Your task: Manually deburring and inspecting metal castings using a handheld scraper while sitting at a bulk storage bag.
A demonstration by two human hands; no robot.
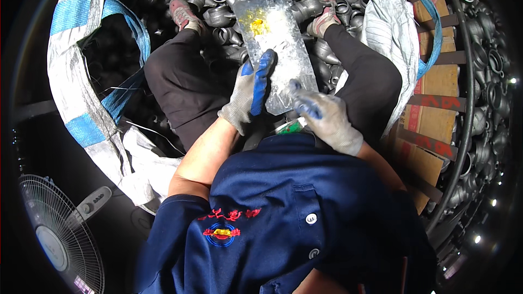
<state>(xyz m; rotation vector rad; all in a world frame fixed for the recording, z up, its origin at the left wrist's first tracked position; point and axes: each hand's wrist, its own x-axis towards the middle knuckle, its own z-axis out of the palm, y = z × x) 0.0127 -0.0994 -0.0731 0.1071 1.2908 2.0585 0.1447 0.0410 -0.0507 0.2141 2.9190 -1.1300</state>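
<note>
Left glove (243, 96) overlapping a mottled slab (286, 38), right glove (326, 118) blurry, can't tell either grip; woven sack (393, 27) holding bulbous fittings (218, 16).

Hard light bleached the pale plate (289, 57) and the white sack (388, 22), while the fan (54, 242) stood in gloom. My right hand (325, 118) was slightly blurred; straight edges bowed toward the black rim, and glints (513, 80) specked the right.
</note>
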